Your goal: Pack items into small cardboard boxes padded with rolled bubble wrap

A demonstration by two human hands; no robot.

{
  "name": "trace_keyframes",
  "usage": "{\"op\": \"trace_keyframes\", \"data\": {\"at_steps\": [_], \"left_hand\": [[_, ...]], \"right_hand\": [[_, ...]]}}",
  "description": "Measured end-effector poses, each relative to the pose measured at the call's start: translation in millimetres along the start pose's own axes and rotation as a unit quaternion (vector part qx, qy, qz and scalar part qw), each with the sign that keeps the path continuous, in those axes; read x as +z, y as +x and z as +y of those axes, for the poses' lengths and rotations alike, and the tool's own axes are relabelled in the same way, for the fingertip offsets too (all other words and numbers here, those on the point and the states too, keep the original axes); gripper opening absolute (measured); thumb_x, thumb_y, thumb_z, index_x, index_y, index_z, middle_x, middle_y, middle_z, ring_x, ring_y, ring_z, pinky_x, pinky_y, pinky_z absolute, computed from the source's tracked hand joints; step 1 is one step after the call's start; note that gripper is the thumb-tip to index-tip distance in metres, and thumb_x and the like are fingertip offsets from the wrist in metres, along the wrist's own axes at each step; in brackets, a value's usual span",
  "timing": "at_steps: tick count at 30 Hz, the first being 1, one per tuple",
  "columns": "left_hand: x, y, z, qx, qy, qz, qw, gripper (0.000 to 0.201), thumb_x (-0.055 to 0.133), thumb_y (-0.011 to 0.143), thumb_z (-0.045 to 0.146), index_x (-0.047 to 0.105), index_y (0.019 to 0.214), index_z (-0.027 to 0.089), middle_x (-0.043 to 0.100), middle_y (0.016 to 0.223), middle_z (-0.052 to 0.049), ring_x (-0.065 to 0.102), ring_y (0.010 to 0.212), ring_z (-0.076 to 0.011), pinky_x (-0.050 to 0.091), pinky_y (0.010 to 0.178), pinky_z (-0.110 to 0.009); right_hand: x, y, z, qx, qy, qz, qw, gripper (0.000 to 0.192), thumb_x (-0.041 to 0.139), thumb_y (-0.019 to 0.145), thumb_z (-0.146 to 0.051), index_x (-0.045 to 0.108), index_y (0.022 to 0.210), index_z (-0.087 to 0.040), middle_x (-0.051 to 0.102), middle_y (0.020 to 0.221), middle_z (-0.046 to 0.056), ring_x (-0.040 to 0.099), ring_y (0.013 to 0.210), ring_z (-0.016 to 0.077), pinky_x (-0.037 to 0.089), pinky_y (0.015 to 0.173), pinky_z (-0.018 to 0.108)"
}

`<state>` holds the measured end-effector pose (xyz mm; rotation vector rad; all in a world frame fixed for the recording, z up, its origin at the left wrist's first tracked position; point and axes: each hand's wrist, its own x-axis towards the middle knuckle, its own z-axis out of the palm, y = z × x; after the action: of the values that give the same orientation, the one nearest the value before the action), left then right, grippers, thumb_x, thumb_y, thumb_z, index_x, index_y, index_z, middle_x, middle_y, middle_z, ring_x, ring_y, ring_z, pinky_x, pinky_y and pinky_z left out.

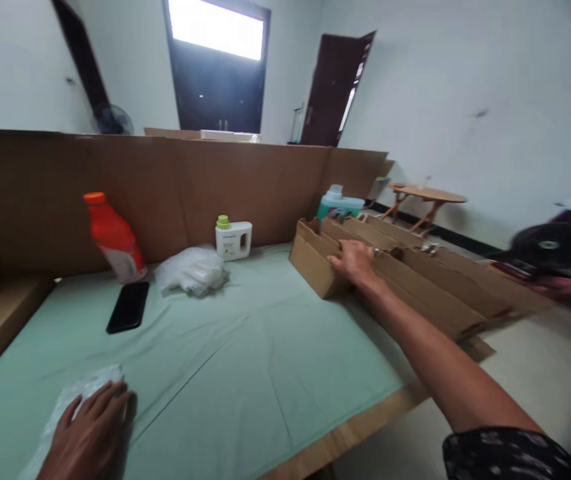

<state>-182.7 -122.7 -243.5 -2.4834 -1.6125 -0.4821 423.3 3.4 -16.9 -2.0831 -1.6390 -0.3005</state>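
Observation:
My right hand (pixel 356 261) reaches across the table's right side and grips the rim of a long open cardboard box (pixel 315 263). A teal bottle (pixel 339 201) stands at the box's far end. My left hand (pixel 88 437) lies flat on a piece of clear bubble wrap (pixel 73 395) at the near left of the green-covered table (pixel 245 360). Further back sit a black phone (pixel 128 307), an orange bottle (pixel 114 237), a bundle of bubble wrap (pixel 193 270) and a small white jug with a green cap (pixel 233 239).
A tall cardboard wall (pixel 175 180) lines the table's far and left sides. Another person's hand (pixel 563 287) shows at the far right by a dark round object (pixel 550 245). A small round wooden table (pixel 428 197) stands by the right wall. Bare floor lies right of the table.

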Motion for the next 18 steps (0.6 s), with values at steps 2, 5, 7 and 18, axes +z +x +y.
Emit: {"op": "trace_keyframes", "data": {"at_steps": [2,5,7,18], "left_hand": [[-12.8,0.4,10.7,0.000,0.010,0.029,1.000,0.039,0.049,0.086,0.035,0.076,0.114,0.029,0.071,0.130,-0.010,0.066,0.120,-0.0337,0.050,0.099,-0.056],[-27.8,3.2,33.5,-0.004,-0.019,0.098,0.995,0.039,0.053,0.090,0.042,0.068,0.122,0.026,0.067,0.135,-0.013,0.064,0.122,-0.0327,0.052,0.098,-0.051],[-37.3,7.7,50.8,-0.015,-0.051,0.132,0.990,0.041,0.054,0.092,0.045,0.063,0.127,0.026,0.064,0.137,-0.014,0.065,0.120,-0.0327,0.055,0.094,-0.049],[-38.0,49.1,164.2,-0.097,-0.293,0.097,0.946,0.082,0.061,0.091,0.049,0.021,0.159,0.027,0.046,0.156,-0.015,0.052,0.137,-0.0365,0.051,0.106,-0.057]], "right_hand": [[9.0,12.1,0.5,-0.003,-0.016,-0.029,0.999,0.029,0.061,0.080,-0.019,0.074,0.103,-0.007,0.074,0.100,0.024,0.061,0.110,0.0404,0.041,0.096,0.056],[13.3,0.5,-4.3,-0.047,-0.025,-0.062,0.997,0.021,0.061,0.083,-0.020,0.077,0.095,-0.013,0.076,0.086,0.016,0.067,0.095,0.0333,0.045,0.089,0.048],[7.5,-24.6,-8.2,-0.088,-0.025,-0.076,0.993,0.016,0.065,0.082,-0.022,0.078,0.091,-0.018,0.078,0.089,0.013,0.068,0.094,0.0313,0.045,0.089,0.046],[-51.4,-171.4,-19.7,-0.352,0.170,0.009,0.921,0.042,0.070,0.088,-0.028,0.062,0.129,-0.028,0.065,0.137,0.009,0.057,0.130,0.0305,0.043,0.107,0.047]]}}
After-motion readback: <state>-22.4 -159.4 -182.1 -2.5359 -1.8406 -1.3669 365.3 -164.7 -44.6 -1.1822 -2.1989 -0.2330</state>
